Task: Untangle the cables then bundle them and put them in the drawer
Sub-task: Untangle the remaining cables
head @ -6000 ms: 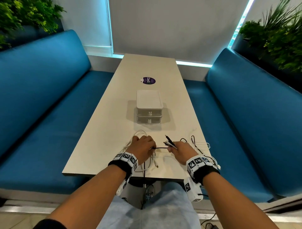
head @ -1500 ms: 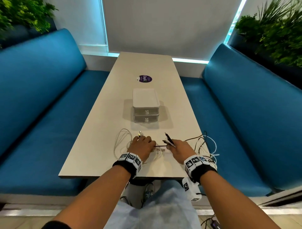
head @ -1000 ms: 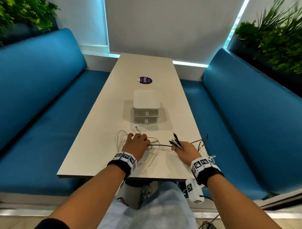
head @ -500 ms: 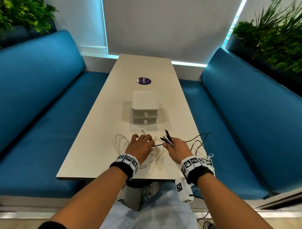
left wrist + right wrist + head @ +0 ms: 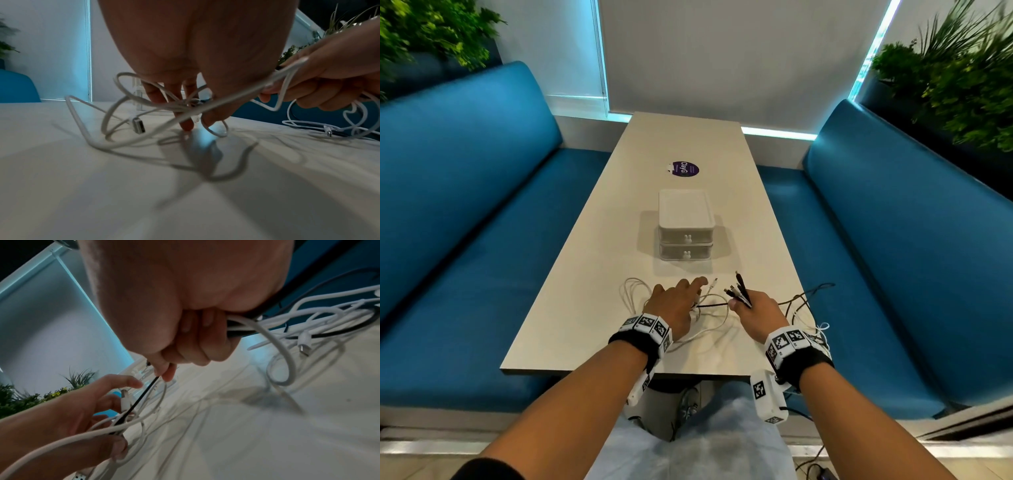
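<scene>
A tangle of white cables [image 5: 634, 292] lies on the near end of the table [image 5: 592, 274]. My left hand [image 5: 677, 302] rests in it, thumb and fingers holding the knot [image 5: 193, 104]. A white USB plug [image 5: 138, 125] lies beside the fingers [image 5: 186, 126]. My right hand [image 5: 754, 310] grips a bundle of black and white cable ends [image 5: 738, 291] in its fist. A taut black cable [image 5: 141, 397] runs from its thumb and forefinger to my left hand [image 5: 82, 404]. The small two-drawer unit [image 5: 686, 233] stands behind, both drawers closed.
More loose black and white cables [image 5: 808, 303] spill over the table's right edge near a blue bench [image 5: 893, 257]. Another blue bench [image 5: 465, 222] runs along the left. A purple sticker [image 5: 681, 168] lies beyond the drawer unit. Plants stand behind both benches.
My right hand has moved left, closer to my left hand, still gripping the cable ends. My left hand's fingers have stretched forward over the white cables.
</scene>
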### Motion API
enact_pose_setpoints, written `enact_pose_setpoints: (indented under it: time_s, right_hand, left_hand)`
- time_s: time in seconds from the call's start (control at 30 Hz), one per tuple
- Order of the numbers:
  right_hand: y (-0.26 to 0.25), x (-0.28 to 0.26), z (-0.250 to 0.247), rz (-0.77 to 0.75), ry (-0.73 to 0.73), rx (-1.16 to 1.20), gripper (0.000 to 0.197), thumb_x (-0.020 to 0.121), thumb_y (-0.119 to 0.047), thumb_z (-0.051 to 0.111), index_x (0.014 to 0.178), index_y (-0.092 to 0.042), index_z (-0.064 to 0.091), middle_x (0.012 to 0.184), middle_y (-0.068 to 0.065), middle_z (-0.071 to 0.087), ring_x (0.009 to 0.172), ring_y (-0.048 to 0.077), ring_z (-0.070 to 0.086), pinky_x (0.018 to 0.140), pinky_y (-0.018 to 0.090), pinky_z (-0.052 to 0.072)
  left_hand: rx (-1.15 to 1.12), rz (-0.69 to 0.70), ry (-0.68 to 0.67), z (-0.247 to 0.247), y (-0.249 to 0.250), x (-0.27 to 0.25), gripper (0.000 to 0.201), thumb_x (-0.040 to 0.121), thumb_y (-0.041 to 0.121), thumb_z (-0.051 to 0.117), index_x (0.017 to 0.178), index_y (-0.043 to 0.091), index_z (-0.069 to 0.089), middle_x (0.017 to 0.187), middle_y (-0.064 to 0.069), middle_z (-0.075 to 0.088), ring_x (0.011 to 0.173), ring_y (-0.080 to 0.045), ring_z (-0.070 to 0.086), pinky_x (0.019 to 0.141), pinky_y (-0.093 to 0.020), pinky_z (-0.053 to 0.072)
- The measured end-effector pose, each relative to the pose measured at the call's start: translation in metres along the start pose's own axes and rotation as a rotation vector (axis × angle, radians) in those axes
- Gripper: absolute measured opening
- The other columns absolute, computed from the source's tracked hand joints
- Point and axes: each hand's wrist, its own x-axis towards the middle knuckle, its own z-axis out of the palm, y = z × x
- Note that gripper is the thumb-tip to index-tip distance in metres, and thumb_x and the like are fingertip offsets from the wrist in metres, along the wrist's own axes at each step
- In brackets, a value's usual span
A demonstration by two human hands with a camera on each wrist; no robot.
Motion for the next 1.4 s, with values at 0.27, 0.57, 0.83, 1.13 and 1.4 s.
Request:
enact_pose_setpoints:
  time_s: [0.27,0.57,0.83,1.13,1.4]
  right_hand:
    - [-0.001,0.003,0.002,0.024,-0.043,-0.172,0.030,0.095,-0.038,0.055,0.116,-0.019,0.066,0.105,0.012,0.070,0.098,0.033,0.064,0.074,0.030,0.046]
    - [0.004,0.003,0.003,0.094,-0.065,-0.321,0.033,0.094,-0.038,0.056,0.118,-0.015,0.063,0.110,0.012,0.068,0.100,0.032,0.063,0.082,0.035,0.053]
    - [0.005,0.004,-0.001,0.121,-0.037,-0.307,0.033,0.095,-0.038,0.055,0.119,-0.016,0.062,0.109,0.011,0.067,0.097,0.031,0.064,0.082,0.037,0.054]
    - [0.016,0.005,-0.005,0.127,0.006,-0.191,0.030,0.096,-0.035,0.052,0.119,-0.019,0.063,0.107,0.011,0.068,0.096,0.031,0.063,0.078,0.033,0.050]
    - [0.016,0.005,-0.014,0.088,0.108,-0.135,0.029,0.099,-0.032,0.050,0.123,-0.020,0.061,0.106,0.013,0.069,0.099,0.035,0.062,0.074,0.032,0.045]
  left_hand:
    - [-0.014,-0.019,0.003,-0.011,-0.002,0.005,0.052,0.087,0.009,0.050,0.133,0.027,0.035,0.119,-0.001,0.062,0.100,-0.030,0.059,0.089,-0.038,0.032]
    - [-0.046,0.020,0.046,-0.003,-0.008,0.006,0.019,0.092,0.033,0.059,0.109,0.027,0.053,0.110,0.004,0.058,0.105,-0.021,0.054,0.094,-0.039,0.031]
    - [-0.083,-0.049,0.028,-0.007,-0.011,0.006,0.027,0.099,0.041,0.045,0.110,0.027,0.065,0.113,0.001,0.052,0.110,-0.022,0.045,0.092,-0.040,0.029]
    - [0.072,0.064,0.016,-0.009,-0.022,-0.004,0.075,0.077,0.006,0.057,0.144,0.023,0.031,0.143,-0.003,0.032,0.128,-0.027,0.039,0.105,-0.040,0.029]
    - [-0.022,0.105,-0.049,-0.005,0.014,-0.001,0.077,0.085,0.058,0.054,0.149,0.021,0.030,0.150,-0.003,0.038,0.138,-0.023,0.032,0.114,-0.043,0.020]
